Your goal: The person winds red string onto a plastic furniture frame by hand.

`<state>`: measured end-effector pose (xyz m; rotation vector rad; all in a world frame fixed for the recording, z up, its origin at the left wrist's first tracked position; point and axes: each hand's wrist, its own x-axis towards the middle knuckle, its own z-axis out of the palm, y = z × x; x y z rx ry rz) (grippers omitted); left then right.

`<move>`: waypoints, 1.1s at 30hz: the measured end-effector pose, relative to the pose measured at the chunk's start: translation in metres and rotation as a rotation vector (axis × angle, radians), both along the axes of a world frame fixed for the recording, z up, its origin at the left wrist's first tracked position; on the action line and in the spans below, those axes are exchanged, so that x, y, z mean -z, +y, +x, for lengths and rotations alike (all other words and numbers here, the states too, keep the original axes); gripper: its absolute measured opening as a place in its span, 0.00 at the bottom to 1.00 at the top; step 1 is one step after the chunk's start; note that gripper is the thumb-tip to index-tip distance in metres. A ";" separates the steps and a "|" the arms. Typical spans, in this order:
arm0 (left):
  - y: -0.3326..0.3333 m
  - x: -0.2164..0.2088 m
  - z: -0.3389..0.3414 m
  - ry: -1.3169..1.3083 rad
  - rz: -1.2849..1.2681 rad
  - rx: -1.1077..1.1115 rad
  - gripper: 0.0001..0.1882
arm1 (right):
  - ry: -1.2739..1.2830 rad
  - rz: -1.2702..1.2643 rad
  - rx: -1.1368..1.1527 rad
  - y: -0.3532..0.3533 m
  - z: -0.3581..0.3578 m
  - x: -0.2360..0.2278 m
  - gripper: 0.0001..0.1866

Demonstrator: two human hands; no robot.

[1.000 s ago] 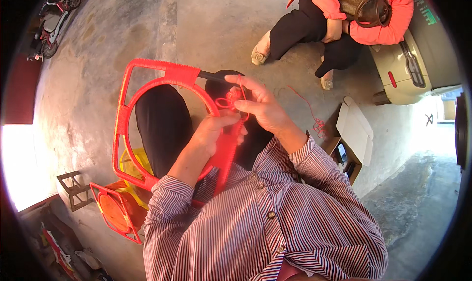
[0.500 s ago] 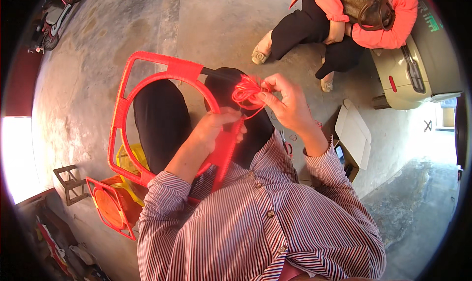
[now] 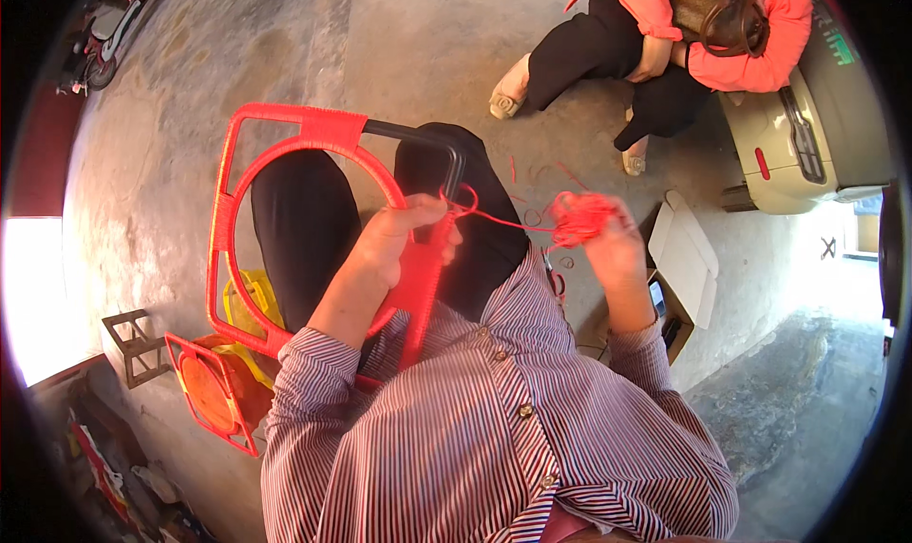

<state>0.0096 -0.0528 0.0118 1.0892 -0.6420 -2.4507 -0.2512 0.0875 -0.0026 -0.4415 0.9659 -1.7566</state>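
Observation:
A rectangular metal frame with a round ring inside it (image 3: 310, 127) stands across my lap, mostly wrapped in red cord. Bare black metal shows at its far right corner. My left hand (image 3: 391, 244) grips the frame's wrapped right side, thumb on top, just below that corner. A loop of red cord circles the frame by my thumb, and a strand runs right from it. It ends in a bundle of red cord (image 3: 581, 220), blurred by motion, that my right hand (image 3: 616, 253) clutches, well apart from the frame.
Opposite me sits a person in a coral jacket (image 3: 646, 6), holding a brown bag, beside a pale green vehicle (image 3: 807, 144). An open cardboard box (image 3: 686, 258) and red-handled scissors (image 3: 557, 282) lie at my right. Another red frame (image 3: 214, 391) and a metal stand (image 3: 133, 348) are at left.
My right hand has moved right and down with the cord bundle, drawing the strand out from the frame. My left hand keeps its grip, and the frame has shifted slightly left.

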 end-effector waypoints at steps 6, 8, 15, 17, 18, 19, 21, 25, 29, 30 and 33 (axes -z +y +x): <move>-0.001 -0.006 -0.003 -0.095 0.032 -0.073 0.09 | -0.382 -0.045 -0.171 0.050 0.000 0.006 0.12; -0.005 -0.006 -0.004 -0.047 0.043 -0.049 0.10 | 0.130 0.303 -0.332 0.062 0.005 0.034 0.12; -0.002 0.005 -0.006 -0.125 0.039 -0.005 0.13 | 0.040 0.419 -0.005 -0.012 -0.021 0.043 0.10; 0.002 0.003 -0.009 -0.110 -0.089 -0.077 0.20 | 0.316 0.300 -0.054 -0.046 -0.015 0.014 0.12; 0.004 0.007 -0.009 -0.119 -0.095 -0.063 0.20 | 0.467 0.230 -0.063 -0.062 -0.005 -0.003 0.14; 0.005 0.015 -0.006 -0.121 -0.222 -0.211 0.22 | 0.486 0.242 -0.050 -0.079 0.015 -0.027 0.12; 0.005 0.016 -0.002 -0.115 -0.405 -0.342 0.29 | 0.795 0.210 -0.124 -0.102 0.043 -0.044 0.07; 0.007 0.010 -0.012 -0.004 -0.532 -0.343 0.32 | 1.644 -0.310 -0.339 -0.128 0.065 -0.008 0.09; 0.002 0.020 -0.002 0.078 -0.267 -0.312 0.29 | 1.138 -0.209 0.042 -0.123 0.060 -0.012 0.14; 0.001 0.016 -0.001 0.152 -0.161 -0.258 0.28 | 1.145 -0.205 0.034 -0.113 0.050 -0.010 0.14; -0.007 0.019 0.002 0.215 -0.062 -0.118 0.27 | 0.729 -0.042 -0.026 -0.083 0.031 0.001 0.17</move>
